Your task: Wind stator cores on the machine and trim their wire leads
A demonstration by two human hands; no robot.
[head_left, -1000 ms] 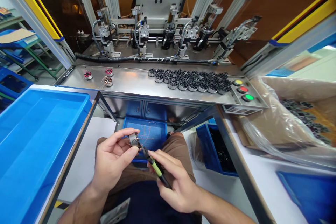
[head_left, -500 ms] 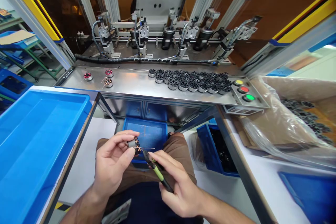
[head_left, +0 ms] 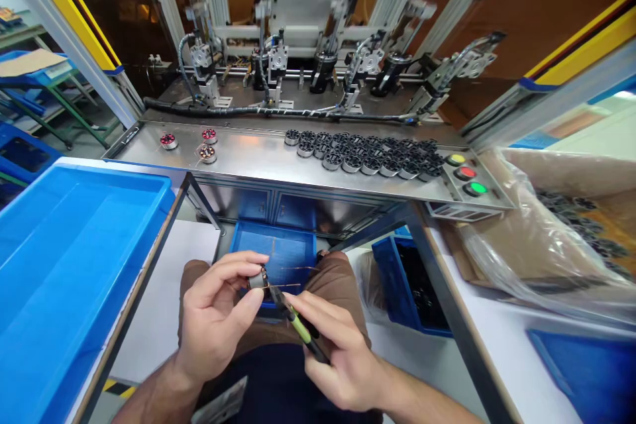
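Observation:
My left hand (head_left: 221,311) pinches a small motor stator (head_left: 256,279), a grey ring with copper windings, between thumb and fingers above my lap. A thin copper wire (head_left: 291,285) sticks out from it to the right. Wrapped in my right hand (head_left: 338,348) is a pair of cutting pliers (head_left: 299,328) with green and black handles. The plier jaws touch or nearly touch the winding side of the stator; the exact contact is too small to tell. A second copper strand (head_left: 303,268) shows a little above, over the blue bin.
On the metal ledge (head_left: 248,156) stand a few wound stators (head_left: 207,154) at left and a block of black-topped stators (head_left: 370,156). Push buttons (head_left: 466,173) sit right. A blue tray (head_left: 84,212), a lined carton (head_left: 497,238) and a blue floor bin (head_left: 238,232) surround me.
The stator and plier tips have shifted slightly right, and the stator has turned a little. A separate copper strand now shows above the pliers. The machine's upper plate appears higher in view.

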